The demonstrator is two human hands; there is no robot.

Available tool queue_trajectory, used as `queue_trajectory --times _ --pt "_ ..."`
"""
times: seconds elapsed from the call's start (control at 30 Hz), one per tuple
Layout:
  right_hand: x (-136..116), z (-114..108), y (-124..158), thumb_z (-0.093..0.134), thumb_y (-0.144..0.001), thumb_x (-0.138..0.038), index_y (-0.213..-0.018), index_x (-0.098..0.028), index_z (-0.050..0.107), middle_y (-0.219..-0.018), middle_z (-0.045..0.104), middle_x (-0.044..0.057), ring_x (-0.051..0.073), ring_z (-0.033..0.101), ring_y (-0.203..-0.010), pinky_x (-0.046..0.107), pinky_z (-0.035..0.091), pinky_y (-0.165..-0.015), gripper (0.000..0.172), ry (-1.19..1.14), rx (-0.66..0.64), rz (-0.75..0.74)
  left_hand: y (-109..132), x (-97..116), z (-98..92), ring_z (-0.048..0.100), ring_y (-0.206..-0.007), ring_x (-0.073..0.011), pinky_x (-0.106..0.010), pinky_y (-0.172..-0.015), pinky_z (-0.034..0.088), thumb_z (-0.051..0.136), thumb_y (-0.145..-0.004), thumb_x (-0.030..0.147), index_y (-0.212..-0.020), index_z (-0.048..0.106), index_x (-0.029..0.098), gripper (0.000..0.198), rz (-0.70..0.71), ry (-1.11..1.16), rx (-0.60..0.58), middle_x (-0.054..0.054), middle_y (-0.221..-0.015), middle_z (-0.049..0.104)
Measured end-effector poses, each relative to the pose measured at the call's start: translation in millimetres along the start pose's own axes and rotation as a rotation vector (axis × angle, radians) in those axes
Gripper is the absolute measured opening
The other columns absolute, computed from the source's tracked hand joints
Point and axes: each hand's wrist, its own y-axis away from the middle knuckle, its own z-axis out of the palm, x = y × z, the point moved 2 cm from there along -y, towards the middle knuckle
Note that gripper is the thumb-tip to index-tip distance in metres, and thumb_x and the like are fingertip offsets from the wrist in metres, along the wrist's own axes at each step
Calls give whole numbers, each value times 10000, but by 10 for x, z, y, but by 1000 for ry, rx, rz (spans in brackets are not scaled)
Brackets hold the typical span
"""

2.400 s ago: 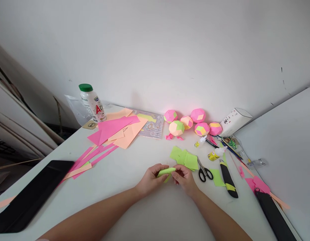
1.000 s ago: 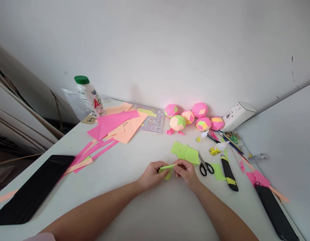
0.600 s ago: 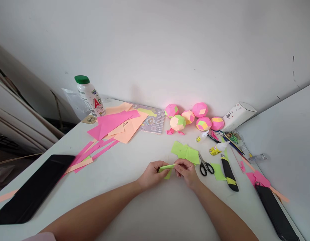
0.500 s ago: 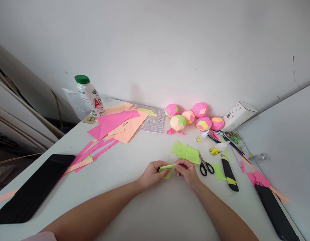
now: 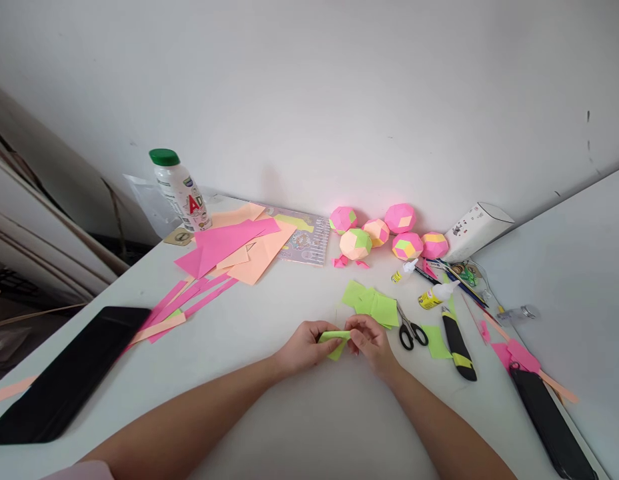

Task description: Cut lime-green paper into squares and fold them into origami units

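Observation:
Between both hands, low over the white table, is a folded piece of light green paper [image 5: 334,335]. My left hand [image 5: 304,347] pinches its left end between thumb and fingers. The right end is gripped by the thumb and fingers of my right hand [image 5: 370,343]. A second green flap hangs below the fold. Just behind the right hand lie green paper squares [image 5: 372,303], with black scissors [image 5: 409,332] beside them. Farther back sit several pink, peach and green paper balls [image 5: 356,244].
Left: pink paper sheets [image 5: 222,247], a white bottle with green cap [image 5: 182,193], a black tablet [image 5: 69,373]. Right: glue bottles [image 5: 432,297], a box cutter [image 5: 458,347], a white box [image 5: 477,232], a black phone [image 5: 552,423]. A wall [image 5: 309,100] stands behind the table.
The folded green paper has turned slightly, and more of its face and lower flap shows. My right fingers have shifted a little at its right end. Nothing else on the table has moved.

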Motion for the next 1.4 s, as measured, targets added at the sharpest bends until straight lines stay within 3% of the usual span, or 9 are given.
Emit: queue_trajectory --times 0.1,0.27,0.6,1.4 --pt "-24 26 6 657 -781 -354 -810 -190 653 -646 579 -12 99 511 -468 226 411 -431 167 106 -24 6 -5 9 4 381 -436 -58 -185 -402 310 593 -782 401 -892 666 139 293 3 -18 -20 24 -604 540" --pt "-35 25 19 624 -808 -364 -805 -180 644 -490 562 -35 108 510 -424 232 422 -435 186 128 18 49 -26 -17 -16 372 -406 -51 -188 -377 309 592 -779 458 -894 648 140 342 20 17 67 23 -626 556" --pt "31 17 29 651 -787 -347 -875 -179 655 -533 624 -22 119 576 -457 236 457 -457 190 109 -19 62 -37 -41 5 372 -413 -52 -178 -368 284 603 -771 471 -821 639 139 338 62 127 49 25 -579 556" --pt "-7 42 28 641 -795 -362 -836 -169 653 -532 616 -24 115 565 -465 246 470 -469 198 130 -37 74 -37 -54 -7 330 -387 -46 -188 -375 246 618 -744 522 -765 611 135 388 59 167 46 40 -523 515"
